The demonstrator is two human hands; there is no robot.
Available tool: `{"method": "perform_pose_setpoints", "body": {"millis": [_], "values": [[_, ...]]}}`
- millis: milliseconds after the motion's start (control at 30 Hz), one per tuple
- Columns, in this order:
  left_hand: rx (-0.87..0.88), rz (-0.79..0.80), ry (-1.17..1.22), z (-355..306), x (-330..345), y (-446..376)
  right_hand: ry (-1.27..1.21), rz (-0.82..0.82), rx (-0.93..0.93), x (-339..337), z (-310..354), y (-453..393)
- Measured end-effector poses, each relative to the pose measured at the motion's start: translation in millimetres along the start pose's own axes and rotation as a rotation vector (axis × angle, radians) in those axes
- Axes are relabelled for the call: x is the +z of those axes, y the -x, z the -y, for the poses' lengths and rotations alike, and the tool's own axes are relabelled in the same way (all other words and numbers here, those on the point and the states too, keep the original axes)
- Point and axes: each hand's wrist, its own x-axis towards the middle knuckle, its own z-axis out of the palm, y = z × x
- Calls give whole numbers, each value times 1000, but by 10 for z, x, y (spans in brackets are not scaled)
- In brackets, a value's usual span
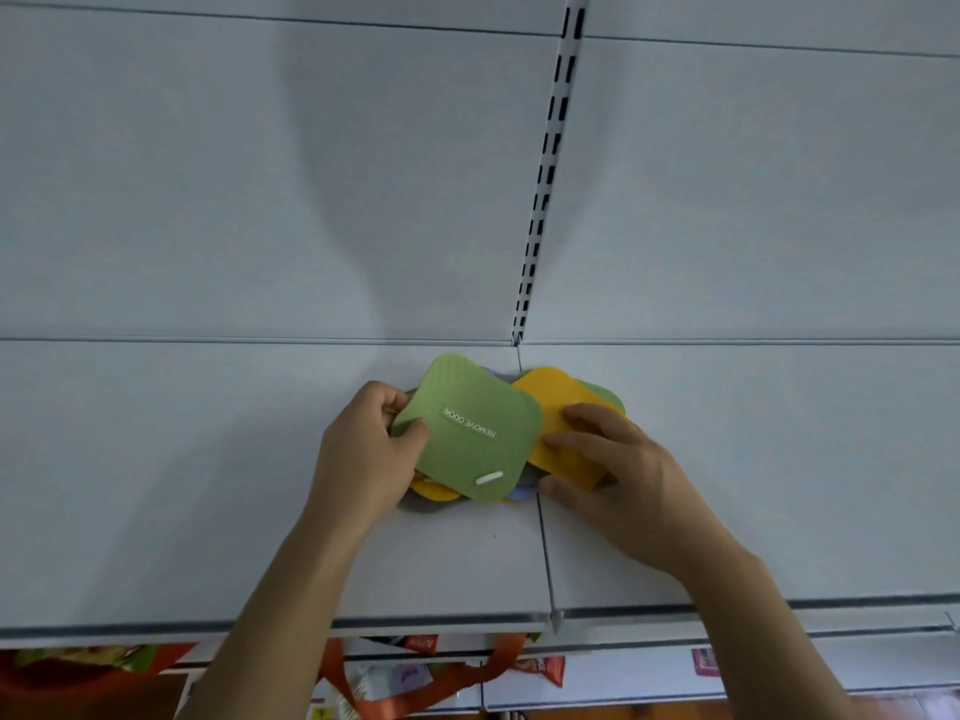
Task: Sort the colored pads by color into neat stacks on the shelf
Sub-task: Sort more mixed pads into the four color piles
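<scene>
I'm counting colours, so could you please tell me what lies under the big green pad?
Under the green pad, yellow and pale blue pad edges show; the rest is covered.

Both forearms extend forward and upward. Left hand (363,454): thumb and curled fingers pinch the green pad (470,428) at its left corner. Right hand (618,470): fingers straight, pressed flat on the yellow pad (558,402).

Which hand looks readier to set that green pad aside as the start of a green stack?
Probably the left hand: it already pinches the green pad, while the right hand rests on the yellow pad.
</scene>
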Motion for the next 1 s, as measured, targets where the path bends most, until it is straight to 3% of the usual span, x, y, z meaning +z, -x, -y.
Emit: {"method": "perform_pose_setpoints", "body": {"millis": [167, 333, 500, 600, 633, 733, 800, 1000], "values": [[-26, -25, 16, 30, 8, 12, -186, -79, 58, -198, 8, -78], [-54, -11, 46, 38, -17, 24, -408, -368, 339, -366, 35, -243], [-55, 14, 46, 9, -39, 26, -772, -535, 383, -614, 100, -322], [-58, 25, 58, -23, -53, 32, -1042, -492, 430, -773, 144, -335], [-60, 22, 62, -38, -55, 36, -986, -461, 474, -767, 115, -339], [-66, 7, 70, -86, -52, 56, -443, -351, 572, -556, -108, -310], [-63, -4, 72, -123, -40, 70, -336, -267, 668, -433, -175, -241], [-89, 67, 125, -229, 0, 123, -730, -254, 777, -294, -98, -79]]}}
